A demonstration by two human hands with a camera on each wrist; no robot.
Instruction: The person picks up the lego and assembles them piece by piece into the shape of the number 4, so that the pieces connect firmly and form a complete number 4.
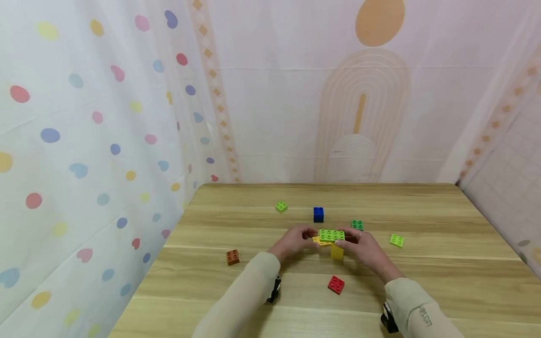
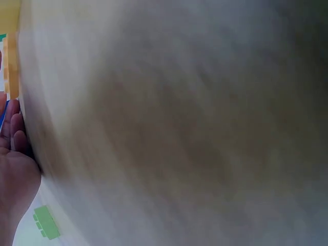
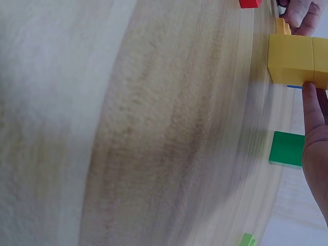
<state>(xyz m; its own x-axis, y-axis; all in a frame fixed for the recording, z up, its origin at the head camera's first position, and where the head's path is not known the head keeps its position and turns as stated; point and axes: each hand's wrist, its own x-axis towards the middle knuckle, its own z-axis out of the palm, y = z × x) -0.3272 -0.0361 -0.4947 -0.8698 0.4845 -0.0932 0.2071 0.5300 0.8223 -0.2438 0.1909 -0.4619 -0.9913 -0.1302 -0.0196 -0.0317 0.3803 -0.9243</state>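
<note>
In the head view, my right hand (image 1: 361,246) grips a stack with its thumb in front and fingers behind. A light green eight-stud brick (image 1: 328,234) tops the stack, above yellow bricks (image 1: 337,252); the right wrist view shows two yellow blocks (image 3: 291,59) one upon the other. Left of the stack is a flat orange-yellow brick (image 1: 323,242), partly under the green one in the head view. My left hand (image 1: 296,241) pinches its left end between thumb and fingers. That orange-yellow brick (image 2: 12,66) also shows at the left wrist view's edge.
Around the hands on the wooden table (image 1: 190,291) lie a red brick (image 1: 336,284), a brown brick (image 1: 232,257), a blue brick (image 1: 318,214), a dark green brick (image 1: 357,225) and light green bricks (image 1: 281,206) at left and right. A patterned curtain (image 1: 274,117) hangs behind.
</note>
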